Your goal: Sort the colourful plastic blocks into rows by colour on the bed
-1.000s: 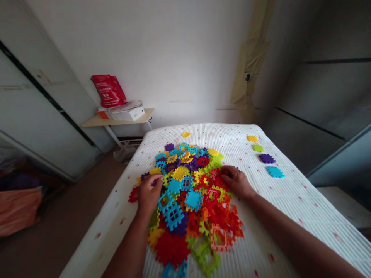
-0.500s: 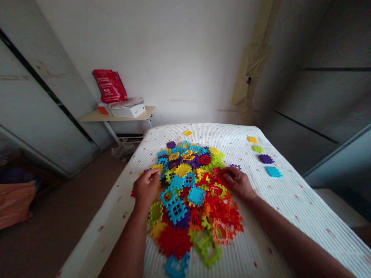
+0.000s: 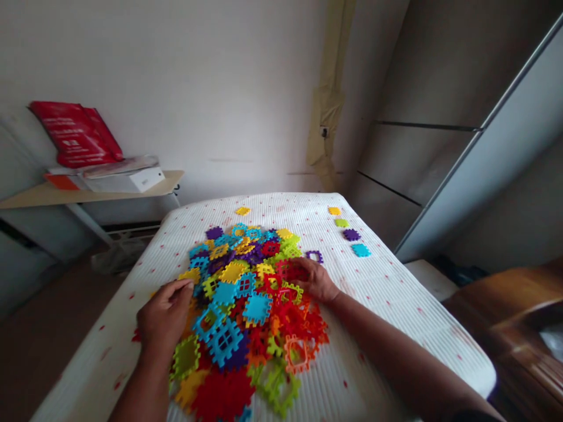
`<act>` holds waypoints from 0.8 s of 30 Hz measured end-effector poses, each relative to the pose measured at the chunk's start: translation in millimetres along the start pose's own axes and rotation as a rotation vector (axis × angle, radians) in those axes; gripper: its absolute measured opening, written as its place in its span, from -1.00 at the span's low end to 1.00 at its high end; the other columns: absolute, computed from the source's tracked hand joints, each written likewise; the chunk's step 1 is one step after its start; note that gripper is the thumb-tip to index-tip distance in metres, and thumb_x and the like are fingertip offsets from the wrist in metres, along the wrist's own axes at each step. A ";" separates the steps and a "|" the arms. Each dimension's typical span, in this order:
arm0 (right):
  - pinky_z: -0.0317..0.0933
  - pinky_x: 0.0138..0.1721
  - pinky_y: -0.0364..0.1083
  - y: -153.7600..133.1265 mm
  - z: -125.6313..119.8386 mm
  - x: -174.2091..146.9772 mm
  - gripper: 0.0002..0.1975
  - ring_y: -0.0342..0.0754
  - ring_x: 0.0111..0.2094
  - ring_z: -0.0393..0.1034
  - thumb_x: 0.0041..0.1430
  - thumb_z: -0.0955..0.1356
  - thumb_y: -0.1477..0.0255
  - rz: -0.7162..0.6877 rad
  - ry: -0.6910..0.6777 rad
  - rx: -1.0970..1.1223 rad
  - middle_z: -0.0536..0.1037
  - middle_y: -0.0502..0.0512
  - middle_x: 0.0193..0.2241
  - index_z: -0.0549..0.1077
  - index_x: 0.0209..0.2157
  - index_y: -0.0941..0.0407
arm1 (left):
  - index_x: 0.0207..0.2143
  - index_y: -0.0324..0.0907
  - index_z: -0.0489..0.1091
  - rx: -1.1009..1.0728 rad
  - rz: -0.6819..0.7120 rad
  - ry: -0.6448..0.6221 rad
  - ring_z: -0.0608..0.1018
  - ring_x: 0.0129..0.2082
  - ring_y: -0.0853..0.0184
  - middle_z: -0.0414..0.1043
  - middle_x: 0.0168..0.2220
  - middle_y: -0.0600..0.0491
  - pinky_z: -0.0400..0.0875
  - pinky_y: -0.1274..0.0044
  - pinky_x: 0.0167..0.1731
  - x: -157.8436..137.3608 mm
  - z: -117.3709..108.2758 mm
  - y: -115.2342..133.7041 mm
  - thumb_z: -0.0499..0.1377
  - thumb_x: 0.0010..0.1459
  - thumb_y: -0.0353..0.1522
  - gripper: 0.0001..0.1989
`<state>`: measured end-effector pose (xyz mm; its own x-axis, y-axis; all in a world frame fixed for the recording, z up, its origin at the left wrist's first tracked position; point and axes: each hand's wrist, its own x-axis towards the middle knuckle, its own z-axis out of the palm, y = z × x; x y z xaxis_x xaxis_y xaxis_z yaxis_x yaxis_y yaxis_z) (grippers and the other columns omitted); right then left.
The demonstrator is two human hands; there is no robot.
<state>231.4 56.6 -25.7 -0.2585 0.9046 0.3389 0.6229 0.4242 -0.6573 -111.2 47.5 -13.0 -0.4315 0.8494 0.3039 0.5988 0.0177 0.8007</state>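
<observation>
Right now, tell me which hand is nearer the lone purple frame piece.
Right. The right hand lies at the pile's right edge, just below the purple frame piece; the left hand is across the pile, far to its left.

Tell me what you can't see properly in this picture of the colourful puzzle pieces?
- Head view: pieces under the left hand and the right hand are covered; whether either hand grips one is unclear.
- Lower layers of the pile of pieces are buried by the top ones.
- The red piece nearest the camera is cut off by the bottom edge.
- Print on the red bag is too small and blurred to read.
</observation>
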 end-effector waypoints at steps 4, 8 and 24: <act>0.31 -0.21 -0.04 3.4 3.0 -0.8 -0.49 -0.05 -0.23 0.43 -0.06 0.41 0.38 0.139 0.043 0.223 0.51 0.08 -0.24 0.31 -0.01 0.09 | -0.31 -0.15 0.47 -0.041 0.005 0.005 0.55 -0.36 0.25 0.54 -0.36 0.03 0.42 0.42 -0.21 -0.7 2.9 -0.3 0.14 -0.06 -0.15 -0.68; 0.33 -0.28 -0.07 9.8 4.7 1.5 -0.53 -0.08 -0.30 0.43 -0.06 0.38 0.41 0.197 0.124 0.311 0.52 0.03 -0.30 0.32 -0.04 0.09 | -0.33 -0.17 0.47 -0.056 0.024 0.020 0.55 -0.36 0.26 0.53 -0.37 0.02 0.42 0.42 -0.21 -2.0 3.6 2.4 0.14 -0.05 -0.17 -0.70; 0.04 0.04 0.17 -77.9 -14.4 -31.3 -0.47 0.14 0.07 0.15 0.06 0.32 0.12 -0.644 -0.232 -0.147 0.28 0.24 0.10 0.33 0.01 0.10 | -0.37 -0.16 0.49 -0.032 0.148 0.050 0.53 -0.38 0.34 0.53 -0.40 0.07 0.41 0.52 -0.30 -6.8 4.8 7.9 0.13 0.00 -0.23 -0.77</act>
<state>201.6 -5.3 24.6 -0.7505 0.4676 0.4670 0.3822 0.8836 -0.2705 -100.4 44.4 -11.3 -0.3736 0.8142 0.4444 0.6368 -0.1232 0.7611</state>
